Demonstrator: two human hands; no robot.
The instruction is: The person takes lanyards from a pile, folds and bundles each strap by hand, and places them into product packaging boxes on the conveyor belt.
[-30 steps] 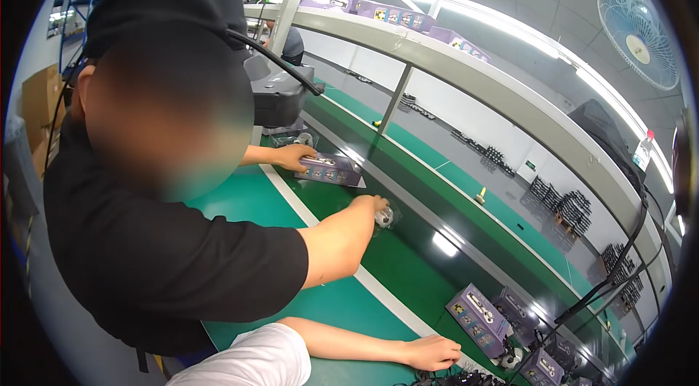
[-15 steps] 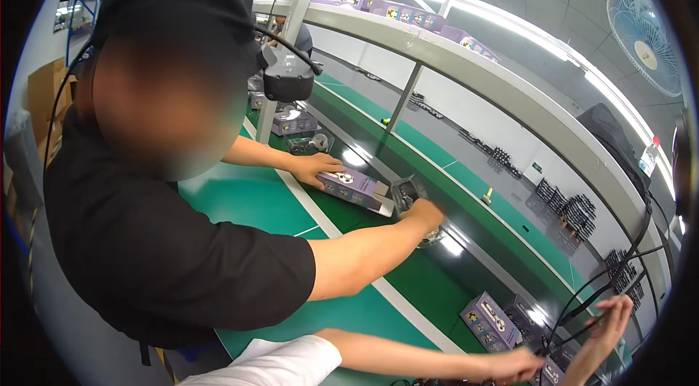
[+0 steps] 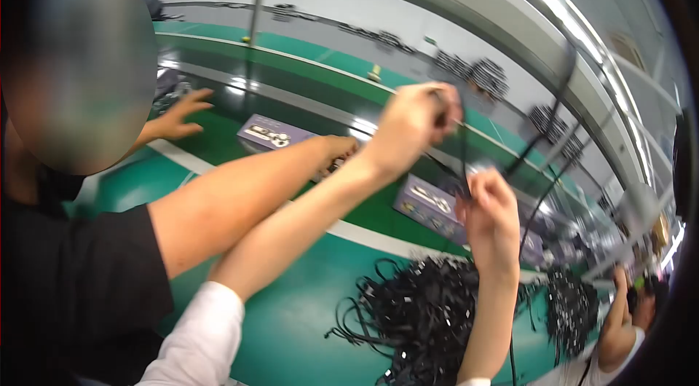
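My left hand (image 3: 419,120) is raised over the conveyor, fingers curled closed around part of a black cord (image 3: 464,156). The cord runs down towards my right hand (image 3: 489,204), which is pinched at its lower end. Motion blur hides the finer detail of both grips. Below and between my arms, a tangled heap of black straps (image 3: 422,313) with small shiny bits lies on the green table. Just beyond my right hand rests a purple printed box (image 3: 429,207) on the conveyor.
At left, a co-worker in a black sleeve (image 3: 87,277) reaches under my left forearm. Another purple box (image 3: 273,131) lies near that person's hands. A second strap heap (image 3: 571,313) is at right, with another person's arm (image 3: 619,313) beyond. Dark cables hang at right.
The view has swung to the right, bringing the strap heaps into sight. Both my hands have risen from beside the purple boxes, with the black cord now between them.
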